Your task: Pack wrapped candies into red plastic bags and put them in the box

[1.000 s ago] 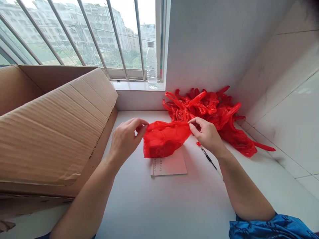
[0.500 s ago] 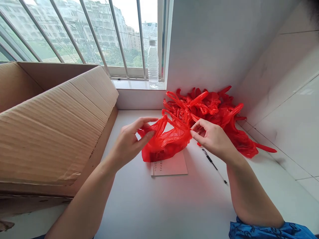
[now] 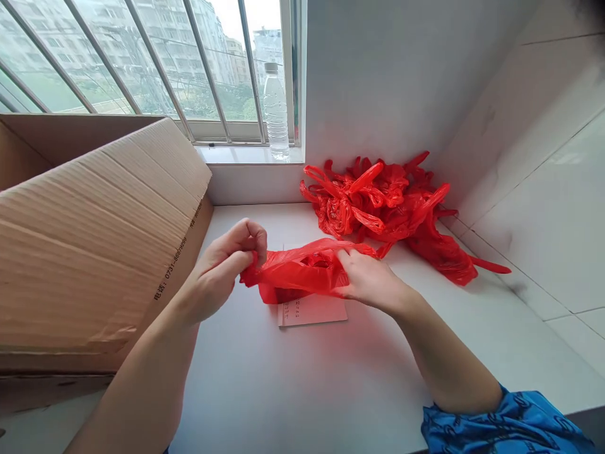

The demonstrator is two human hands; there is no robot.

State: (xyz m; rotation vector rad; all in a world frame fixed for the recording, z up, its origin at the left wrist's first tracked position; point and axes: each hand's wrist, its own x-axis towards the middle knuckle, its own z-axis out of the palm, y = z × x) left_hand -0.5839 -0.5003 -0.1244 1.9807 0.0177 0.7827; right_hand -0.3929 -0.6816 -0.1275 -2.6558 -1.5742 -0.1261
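White counter [image 3: 293, 378], with most red plastic bags still in a heap [image 3: 378, 202]; just in front of that heap, 1 bag [image 3: 297, 271] is pinched in the closed left hand [image 3: 220, 268] and pressed under the flattened right hand [image 3: 368, 280], above a paper sheet [image 3: 312, 310].

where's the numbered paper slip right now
In the head view, the numbered paper slip lies flat on the white counter, just below the red plastic bag held between the left hand and right hand.
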